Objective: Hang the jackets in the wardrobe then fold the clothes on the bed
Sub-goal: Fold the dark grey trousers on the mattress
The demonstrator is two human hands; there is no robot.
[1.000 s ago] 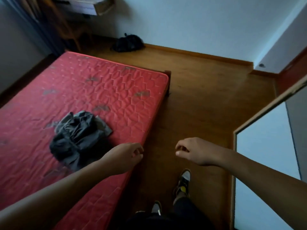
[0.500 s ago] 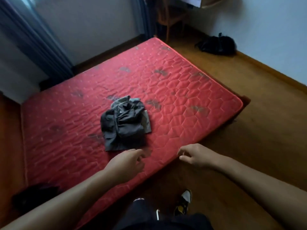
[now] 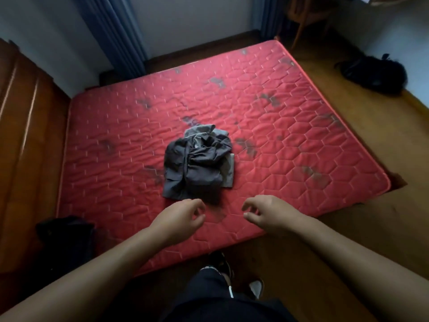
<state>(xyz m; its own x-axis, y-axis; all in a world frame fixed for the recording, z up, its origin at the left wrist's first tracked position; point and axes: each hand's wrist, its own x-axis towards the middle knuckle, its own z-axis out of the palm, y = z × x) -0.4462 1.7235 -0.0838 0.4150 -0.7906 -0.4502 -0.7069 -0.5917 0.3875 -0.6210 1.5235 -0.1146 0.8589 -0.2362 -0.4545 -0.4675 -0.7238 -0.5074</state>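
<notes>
Clothes pile (image 3: 197, 163) now centred on mattress (image 3: 278, 108); L hand (image 3: 178, 217), R hand (image 3: 269, 213) nearer, loosely curled, empty.

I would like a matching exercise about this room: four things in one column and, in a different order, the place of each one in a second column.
Things
1. pile of grey clothes
2. black bag
3. blue curtain
4. left hand

Places
a. on the wooden floor, right of the mattress
b. at the far wall, behind the mattress
c. above the mattress's near part, holding nothing
d. in the middle of the mattress

Pairs: 1-d, 2-a, 3-b, 4-c
</notes>
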